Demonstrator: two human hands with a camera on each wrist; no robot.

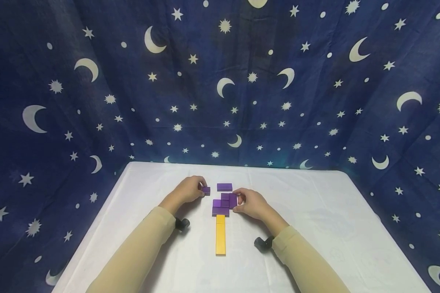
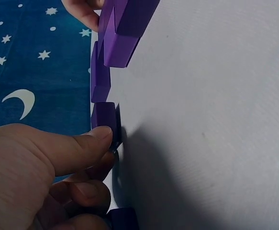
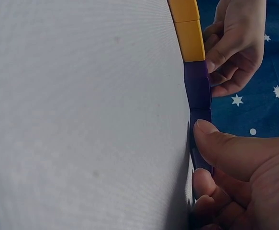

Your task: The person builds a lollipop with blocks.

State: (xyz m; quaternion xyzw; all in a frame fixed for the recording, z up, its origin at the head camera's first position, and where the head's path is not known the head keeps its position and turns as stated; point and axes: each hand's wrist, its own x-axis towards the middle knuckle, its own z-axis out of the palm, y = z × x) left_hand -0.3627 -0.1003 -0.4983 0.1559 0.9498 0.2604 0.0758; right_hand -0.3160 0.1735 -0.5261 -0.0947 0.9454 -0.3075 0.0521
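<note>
With thumb and fingers my left hand [image 1: 189, 189] pinches a small purple block [image 1: 206, 191] on the left of the table; its thumb lies on the block's side in the left wrist view. My right hand [image 1: 252, 202] grips an upright-lying purple block [image 1: 233, 201] by its ends, thumb at the near end. That block sits against the right side of a cluster of purple blocks [image 1: 220, 211]. A row of yellow blocks [image 1: 220, 238] runs from the cluster toward me. Beyond the cluster lies a separate purple rectangular block [image 1: 224, 187].
A white cloth covers the table [image 1: 315, 228]. Behind it hangs a dark blue curtain [image 1: 205, 101] with moons and stars. Each wrist carries a small black camera, one by the left sleeve [image 1: 139, 248] and one by the right sleeve [image 1: 308, 260].
</note>
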